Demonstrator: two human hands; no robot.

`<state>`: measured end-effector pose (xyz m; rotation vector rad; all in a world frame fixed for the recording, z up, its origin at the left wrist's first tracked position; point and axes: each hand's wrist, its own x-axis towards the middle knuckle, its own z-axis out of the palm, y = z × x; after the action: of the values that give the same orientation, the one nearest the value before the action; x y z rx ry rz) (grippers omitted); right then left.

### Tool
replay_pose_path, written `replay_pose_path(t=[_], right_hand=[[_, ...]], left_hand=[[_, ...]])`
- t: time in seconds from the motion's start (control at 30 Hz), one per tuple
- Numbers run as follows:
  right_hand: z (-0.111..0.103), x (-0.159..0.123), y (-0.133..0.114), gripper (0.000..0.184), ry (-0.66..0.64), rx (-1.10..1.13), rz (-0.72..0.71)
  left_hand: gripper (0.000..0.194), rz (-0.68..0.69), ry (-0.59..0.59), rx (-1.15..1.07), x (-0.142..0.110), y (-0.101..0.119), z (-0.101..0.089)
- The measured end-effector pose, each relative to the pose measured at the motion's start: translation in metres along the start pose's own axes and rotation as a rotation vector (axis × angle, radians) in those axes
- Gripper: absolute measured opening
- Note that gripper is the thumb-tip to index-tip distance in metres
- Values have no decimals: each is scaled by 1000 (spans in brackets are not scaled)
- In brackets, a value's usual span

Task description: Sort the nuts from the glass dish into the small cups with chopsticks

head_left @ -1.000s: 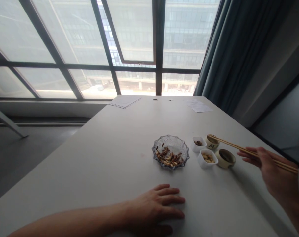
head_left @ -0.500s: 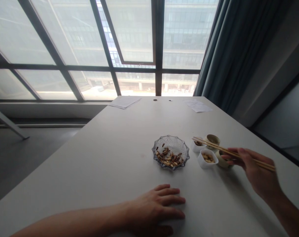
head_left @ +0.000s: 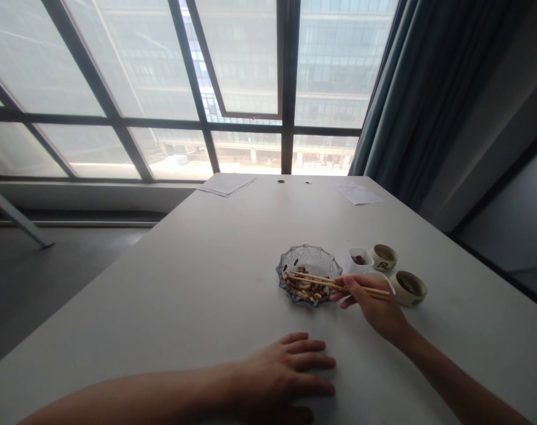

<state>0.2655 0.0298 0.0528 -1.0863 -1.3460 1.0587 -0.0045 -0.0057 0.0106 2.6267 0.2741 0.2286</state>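
Observation:
My right hand (head_left: 372,304) is closed around a pair of wooden chopsticks (head_left: 361,289). Their tips reach over the left part of a clear glass bowl (head_left: 315,257) with a scalloped rim. Inside it lies a mix of peanuts and dark, elongated seeds or nuts (head_left: 306,292); whether the tips pinch a piece I cannot tell. Flat on the table, my left hand (head_left: 290,372) rests in front of the bowl, fingers spread, holding nothing. Right of the bowl, a small white cup (head_left: 358,260) contains dark pieces. A second white cup (head_left: 374,275) is mostly hidden behind my right hand.
Two cream round cups, one farther back (head_left: 384,258) and one nearer (head_left: 409,289), stand beside the white cups. Papers lie at the far left (head_left: 227,184) and far right (head_left: 357,192) of the white table (head_left: 197,265). Windows and a dark curtain (head_left: 396,106) are beyond.
My right hand has moved left with the chopsticks, from above the small cups to the glass bowl. The nearer white cup is now largely covered. My left hand stays resting on the table.

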Motion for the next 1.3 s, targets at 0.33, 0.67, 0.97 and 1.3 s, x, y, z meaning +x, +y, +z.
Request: replay_pose_path(t=[0.33,0.67,0.97,1.3], right_hand=[[9,4,1,54,30,50,54],[5,5,8,54,82,82,57],[0,4,6,55,90,72,52],[3,0,7,48,60,48,43]], left_hand=[[50,2,-2,11,-1,2,-3],[51,-1,-20,33,1,2,-2],[53,-4,-37,38,-1,4,-4],[56,-4,-19,22,0,2,-2]])
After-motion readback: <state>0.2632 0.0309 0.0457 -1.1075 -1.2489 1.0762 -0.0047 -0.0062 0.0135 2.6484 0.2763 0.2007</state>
